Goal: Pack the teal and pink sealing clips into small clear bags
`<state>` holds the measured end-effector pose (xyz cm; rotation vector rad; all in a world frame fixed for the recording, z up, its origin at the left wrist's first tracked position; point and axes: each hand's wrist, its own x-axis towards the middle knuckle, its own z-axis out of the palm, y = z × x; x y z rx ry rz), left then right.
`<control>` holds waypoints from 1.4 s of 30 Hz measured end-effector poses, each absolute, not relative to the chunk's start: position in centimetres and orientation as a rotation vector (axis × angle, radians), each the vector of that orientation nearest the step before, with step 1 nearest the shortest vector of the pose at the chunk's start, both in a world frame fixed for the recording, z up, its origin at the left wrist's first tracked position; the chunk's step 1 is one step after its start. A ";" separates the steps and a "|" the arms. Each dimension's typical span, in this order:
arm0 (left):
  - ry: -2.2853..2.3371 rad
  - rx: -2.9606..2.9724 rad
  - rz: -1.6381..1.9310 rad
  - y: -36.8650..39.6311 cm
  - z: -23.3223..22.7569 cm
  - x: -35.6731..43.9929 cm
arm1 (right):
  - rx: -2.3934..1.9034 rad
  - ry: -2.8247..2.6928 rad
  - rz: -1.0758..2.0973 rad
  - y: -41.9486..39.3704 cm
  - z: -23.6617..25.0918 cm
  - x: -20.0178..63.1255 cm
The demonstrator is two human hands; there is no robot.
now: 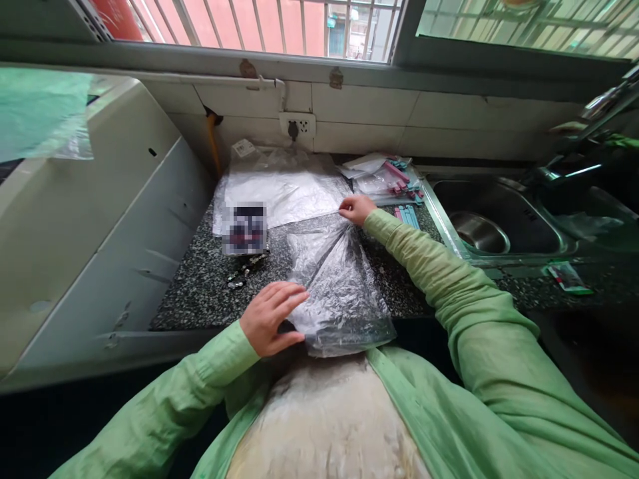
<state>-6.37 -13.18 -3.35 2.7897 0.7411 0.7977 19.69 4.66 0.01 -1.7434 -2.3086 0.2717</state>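
Plastic bag [335, 286] lies mid-frame on the speckled counter [200, 286], left hand [272, 318] spread flat on its near edge, right hand [355, 209] pinching its gathered far end — smoothing stage, I'd say; next needs steady tension.

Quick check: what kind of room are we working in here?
Most likely a home kitchen: a steel sink with a tap set in a speckled stone counter, under a barred window.
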 end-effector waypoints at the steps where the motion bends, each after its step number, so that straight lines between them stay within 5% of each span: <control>1: 0.769 2.785 0.804 -12.7 -3.2 -6.3 | -1.672 -2.365 0.321 4.8 0.1 18.8; 7: 0.806 2.888 0.617 -11.3 -4.2 -5.7 | -1.689 -2.715 0.546 5.4 0.5 14.3; 15: 0.892 2.971 0.448 -12.1 -5.5 -7.2 | -1.778 -2.608 0.250 5.6 0.4 14.4; 26: 0.611 3.193 0.917 -14.9 -6.5 -6.4 | -1.076 -2.760 -0.420 -3.3 1.0 26.8; 33: 0.529 3.178 1.132 -15.2 -6.3 -4.8 | -0.821 -2.579 -0.385 -16.1 -3.4 30.0; 42: 0.600 2.854 1.120 -15.6 -5.0 -4.8 | -0.878 -2.400 -0.362 -18.4 -5.2 28.1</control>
